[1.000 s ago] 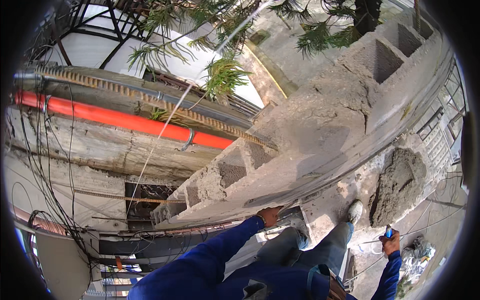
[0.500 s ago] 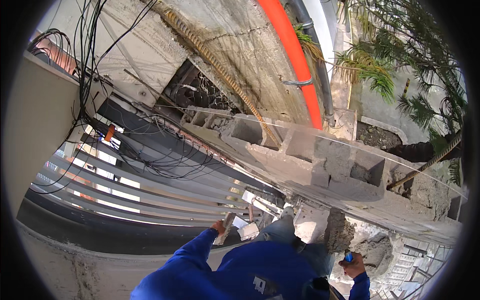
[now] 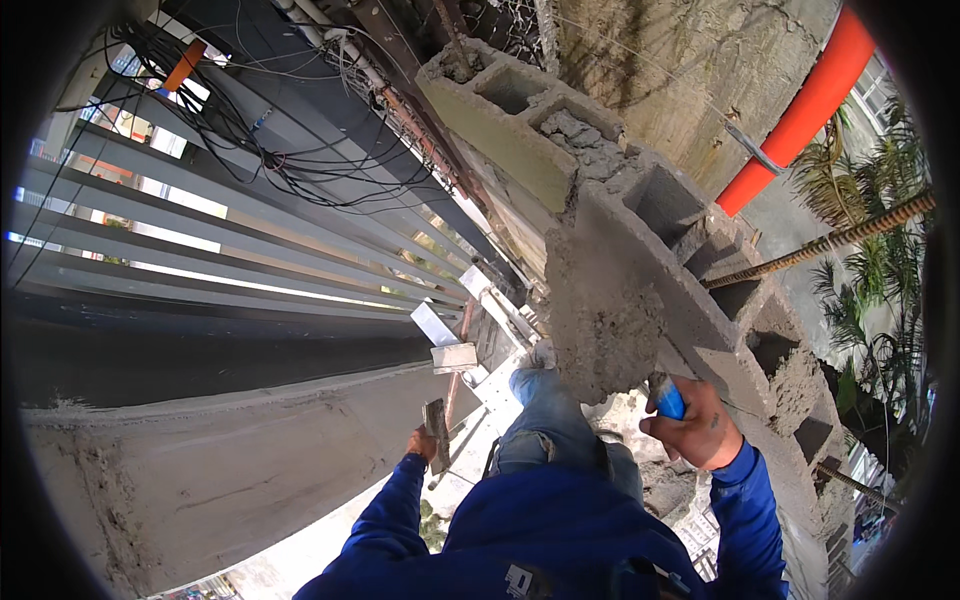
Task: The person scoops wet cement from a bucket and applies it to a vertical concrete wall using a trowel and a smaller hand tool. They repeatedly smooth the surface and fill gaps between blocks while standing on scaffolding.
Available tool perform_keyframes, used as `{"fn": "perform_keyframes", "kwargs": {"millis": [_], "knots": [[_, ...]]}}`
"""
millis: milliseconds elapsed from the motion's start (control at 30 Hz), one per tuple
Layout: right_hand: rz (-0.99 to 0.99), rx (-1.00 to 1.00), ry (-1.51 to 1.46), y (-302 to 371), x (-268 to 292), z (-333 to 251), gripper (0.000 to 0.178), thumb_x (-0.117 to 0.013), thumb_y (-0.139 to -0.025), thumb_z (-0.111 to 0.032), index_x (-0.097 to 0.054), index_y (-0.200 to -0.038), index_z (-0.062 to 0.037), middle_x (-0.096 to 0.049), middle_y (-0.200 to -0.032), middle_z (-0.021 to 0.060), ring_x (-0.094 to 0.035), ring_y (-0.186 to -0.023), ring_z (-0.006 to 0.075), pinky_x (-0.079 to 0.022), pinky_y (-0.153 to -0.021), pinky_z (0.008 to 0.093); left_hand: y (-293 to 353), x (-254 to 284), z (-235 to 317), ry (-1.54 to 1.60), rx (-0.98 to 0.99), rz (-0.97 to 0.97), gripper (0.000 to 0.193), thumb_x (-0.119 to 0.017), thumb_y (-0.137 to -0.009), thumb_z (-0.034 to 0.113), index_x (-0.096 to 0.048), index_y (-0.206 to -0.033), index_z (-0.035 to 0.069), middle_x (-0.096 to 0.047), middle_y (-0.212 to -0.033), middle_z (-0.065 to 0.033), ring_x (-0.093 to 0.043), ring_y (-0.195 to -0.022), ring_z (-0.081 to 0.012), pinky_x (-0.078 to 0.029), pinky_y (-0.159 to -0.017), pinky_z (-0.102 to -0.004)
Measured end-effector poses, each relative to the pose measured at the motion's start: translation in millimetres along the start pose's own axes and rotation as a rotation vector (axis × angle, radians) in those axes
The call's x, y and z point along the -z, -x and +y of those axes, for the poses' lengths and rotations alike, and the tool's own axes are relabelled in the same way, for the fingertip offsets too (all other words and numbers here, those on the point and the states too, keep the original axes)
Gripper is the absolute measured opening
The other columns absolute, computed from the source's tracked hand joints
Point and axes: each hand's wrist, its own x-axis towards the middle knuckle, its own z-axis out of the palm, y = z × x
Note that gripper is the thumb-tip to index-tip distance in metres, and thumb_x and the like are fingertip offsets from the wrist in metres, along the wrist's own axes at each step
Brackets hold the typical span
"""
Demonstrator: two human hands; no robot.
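My right hand (image 3: 705, 428) is closed around the blue handle of a trowel (image 3: 610, 345). Its broad blade is coated in grey mortar and lies in front of the side face of a hollow concrete block wall (image 3: 680, 265). Whether blade and wall touch, I cannot tell. Lower left, my left hand (image 3: 421, 443) grips a short flat piece of wood (image 3: 436, 435), held upright and apart from the wall. Some of the wall's block cells are hollow, while others hold rough mortar.
Ribbed steel bars (image 3: 825, 240) stick out of the wall. A taut string (image 3: 670, 75) runs above it. Slatted grey railing (image 3: 230, 240) and loose black cables (image 3: 290, 165) are on the left. An orange-red pipe (image 3: 800, 115) stands at the upper right, near palm-like leaves (image 3: 850, 290).
My view has turned and come closer to the block wall. My right hand has risen with the trowel toward the wall's side. My left hand still holds the piece of wood.
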Motion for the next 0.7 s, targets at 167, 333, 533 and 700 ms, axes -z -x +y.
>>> {"fn": "perform_keyframes", "kwargs": {"millis": [167,333,533,700], "knots": [[0.013,-0.006,-0.1,-81,1,-118,0.015,-0.067,-0.081,0.002,-0.058,-0.092,0.0039,-0.056,-0.062,0.0044,-0.055,-0.045,0.0123,-0.041,-0.043,0.0274,-88,53,75,0.392,0.016,0.161,0.036,-0.065,-0.079,0.024,-0.065,-0.103,-0.003,-0.067,-0.099,-0.0296,-0.062,-0.099,-0.0479,-0.051,-0.085,-0.0495],[0.192,0.005,-0.165,-160,6,-182,0.02,-0.067,-0.079,0.0,-0.057,-0.096,0.0048,-0.053,-0.063,0.0036,-0.05,-0.042,0.0116,-0.039,-0.039,0.0267,-141,142,159,0.538,-0.067,0.074,0.03,-0.063,-0.079,0.017,-0.063,-0.102,-0.004,-0.068,-0.091,-0.0274,-0.066,-0.09,-0.0444,-0.051,-0.079,-0.0462],[0.199,0.101,0.051,-261,36,-261,0.023,-0.068,-0.079,-0.008,-0.057,-0.097,0.002,-0.05,-0.061,0.0025,-0.048,-0.042,0.0119,-0.039,-0.038,0.0291,-167,155,114,0.538,-0.084,0.217,0.024,-0.064,-0.078,0.016,-0.06,-0.091,-0.004,-0.065,-0.083,-0.0251,-0.063,-0.08,-0.0425,-0.049,-0.074,-0.0461],[0.406,0.17,0.622,-354,33,-333,0.032,-0.064,-0.083,-0.017,-0.058,-0.106,0.0051,-0.055,-0.065,0.007,-0.052,-0.045,0.0144,-0.043,-0.043,0.0335,-170,177,126,0.724,-0.081,0.22,0.022,-0.064,-0.079,0.015,-0.062,-0.089,-0.004,-0.064,-0.079,-0.0206,-0.061,-0.074,-0.0355,-0.049,-0.07,-0.0417]]}}
